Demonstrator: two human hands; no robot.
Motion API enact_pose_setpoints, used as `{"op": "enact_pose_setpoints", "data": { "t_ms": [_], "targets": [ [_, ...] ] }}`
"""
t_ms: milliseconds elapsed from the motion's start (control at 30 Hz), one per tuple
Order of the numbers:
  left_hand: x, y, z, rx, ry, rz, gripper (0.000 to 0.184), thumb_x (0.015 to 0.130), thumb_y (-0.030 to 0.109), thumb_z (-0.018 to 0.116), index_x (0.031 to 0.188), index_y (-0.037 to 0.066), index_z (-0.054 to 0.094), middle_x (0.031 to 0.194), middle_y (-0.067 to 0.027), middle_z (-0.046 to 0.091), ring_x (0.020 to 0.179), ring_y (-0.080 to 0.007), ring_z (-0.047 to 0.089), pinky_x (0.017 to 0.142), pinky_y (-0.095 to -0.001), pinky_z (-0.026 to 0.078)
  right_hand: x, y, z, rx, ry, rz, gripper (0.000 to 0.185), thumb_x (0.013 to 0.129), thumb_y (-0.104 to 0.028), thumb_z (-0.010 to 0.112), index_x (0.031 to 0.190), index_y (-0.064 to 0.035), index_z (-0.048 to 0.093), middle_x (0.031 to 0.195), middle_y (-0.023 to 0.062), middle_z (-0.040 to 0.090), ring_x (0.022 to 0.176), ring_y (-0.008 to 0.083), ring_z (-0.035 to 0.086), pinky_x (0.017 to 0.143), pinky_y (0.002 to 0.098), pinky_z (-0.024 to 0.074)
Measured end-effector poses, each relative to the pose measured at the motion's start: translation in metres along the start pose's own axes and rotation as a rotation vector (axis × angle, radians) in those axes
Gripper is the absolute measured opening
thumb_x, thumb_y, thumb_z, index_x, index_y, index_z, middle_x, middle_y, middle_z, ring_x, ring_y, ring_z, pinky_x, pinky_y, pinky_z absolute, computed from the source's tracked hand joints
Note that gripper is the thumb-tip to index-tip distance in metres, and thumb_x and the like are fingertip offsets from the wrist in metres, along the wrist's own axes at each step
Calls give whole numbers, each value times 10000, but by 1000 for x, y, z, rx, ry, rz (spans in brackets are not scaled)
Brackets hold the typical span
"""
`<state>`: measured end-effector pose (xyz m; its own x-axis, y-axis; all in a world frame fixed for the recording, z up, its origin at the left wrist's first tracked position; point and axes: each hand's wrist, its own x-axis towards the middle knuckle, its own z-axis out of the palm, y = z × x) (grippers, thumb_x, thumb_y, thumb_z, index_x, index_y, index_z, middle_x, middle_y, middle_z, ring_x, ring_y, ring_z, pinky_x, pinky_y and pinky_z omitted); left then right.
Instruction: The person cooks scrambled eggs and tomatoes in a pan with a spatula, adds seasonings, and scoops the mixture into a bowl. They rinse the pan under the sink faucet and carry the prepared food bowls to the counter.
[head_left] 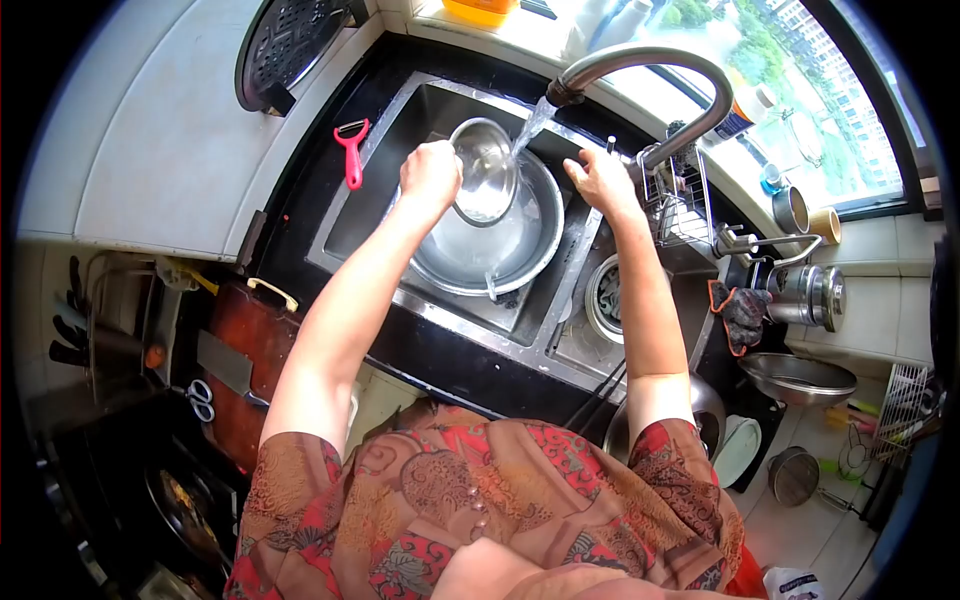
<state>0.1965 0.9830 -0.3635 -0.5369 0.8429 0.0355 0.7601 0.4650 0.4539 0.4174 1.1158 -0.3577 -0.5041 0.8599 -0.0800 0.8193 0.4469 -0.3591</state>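
My left hand (pixel 432 172) is closed on the rim of a small metal bowl (pixel 487 172), tilted under the faucet stream. Water (pixel 535 122) runs from the curved faucet (pixel 640 55) beside and into it. Below the bowl, a large metal basin (pixel 545 245) with water in it sits in the sink (pixel 345 215). My right hand (pixel 600 180) is to the right of the basin, near the faucet base, with its fingers apart and nothing visible in them.
A red peeler (pixel 352 160) lies on the sink's left edge. On the right stand a wire rack (pixel 680 205) and a metal pan (pixel 798 378). At the left are a cutting board (pixel 240 330), a cleaver (pixel 225 362) and scissors (pixel 201 401).
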Motion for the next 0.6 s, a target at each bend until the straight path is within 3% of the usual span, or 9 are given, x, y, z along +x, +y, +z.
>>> {"op": "enact_pose_setpoints", "data": {
  "t_ms": [167, 233, 267, 300, 367, 400, 433, 533, 600],
  "targets": [
    [25, -14, -13, -9, -212, -170, 232, 784, 113, 569, 933, -31, 672, 978, -263, 650, 971, -391, 633, 861, -427, 506, 3, -7, 21, 155, -203, 87, 476, 876, -439, 559, 1001, 12, 644, 1029, 236, 643, 1004, 361, 612, 876, 458, 470],
    [32, -22, -15, -127, -411, -211, 216, 766, 109, 570, 846, -70, 661, 816, -248, 666, 802, -354, 679, 718, -418, 533, 2, -17, 10, 199, -283, 162, 522, 886, -462, 543, 1009, 36, 640, 961, 244, 653, 878, 330, 661, 799, 422, 512],
    [29, -31, -7, -407, -436, -271, 218, 748, 107, 591, 610, -60, 576, 486, -96, 498, 389, -177, 485, 361, -342, 357, 2, -18, 1, 312, -366, 215, 567, 896, -479, 523, 1032, 62, 627, 894, 236, 655, 694, 273, 677, 655, 379, 541],
    [23, -26, -9, -472, -511, -327, 202, 770, 113, 606, 602, 5, 572, 499, -42, 471, 395, -141, 433, 362, -315, 305, -1, -18, -3, 434, -375, 205, 581, 903, -478, 515, 1064, 72, 608, 848, 196, 656, 583, 212, 655, 507, 332, 515],
    [20, -39, 16, -784, -615, -394, 181, 789, 135, 620, 630, 55, 586, 532, -15, 473, 409, -123, 415, 377, -291, 282, -9, -17, -12, 650, -410, 137, 599, 903, -483, 516, 1131, 67, 577, 811, 143, 659, 603, 189, 656, 467, 307, 491],
    [17, -39, 23, -880, -681, -411, 156, 805, 167, 629, 673, 89, 596, 557, 9, 472, 414, -109, 382, 392, -283, 258, -10, -16, -10, 732, -385, 140, 454, 915, -421, 507, 1055, 5, 579, 757, 81, 611, 528, 138, 623, 379, 239, 409],
    [15, -38, 32, -869, -700, -448, 135, 823, 205, 639, 761, 85, 629, 625, -10, 541, 470, -117, 470, 426, -280, 348, -9, -12, -12, 727, -382, 145, 454, 915, -421, 507, 1055, 5, 579, 757, 81, 611, 528, 138, 623, 379, 239, 409],
    [-3, -16, 60, -1003, -513, -465, 218, 835, 271, 651, 844, 53, 652, 698, -33, 614, 558, -132, 572, 487, -304, 464, -23, -32, -42, 452, -266, 2, 227, 808, -120, 515, 942, 58, 553, 720, 132, 613, 482, 161, 596, 373, 270, 411],
    [1, -12, 70, -946, -401, -289, 206, 798, 234, 649, 830, 30, 663, 705, -40, 632, 592, -129, 604, 512, -321, 497, -17, -24, -34, 288, -143, -77, 262, 794, -123, 534, 937, 95, 557, 734, 203, 633, 562, 258, 662, 534, 359, 519]
  ]
}}
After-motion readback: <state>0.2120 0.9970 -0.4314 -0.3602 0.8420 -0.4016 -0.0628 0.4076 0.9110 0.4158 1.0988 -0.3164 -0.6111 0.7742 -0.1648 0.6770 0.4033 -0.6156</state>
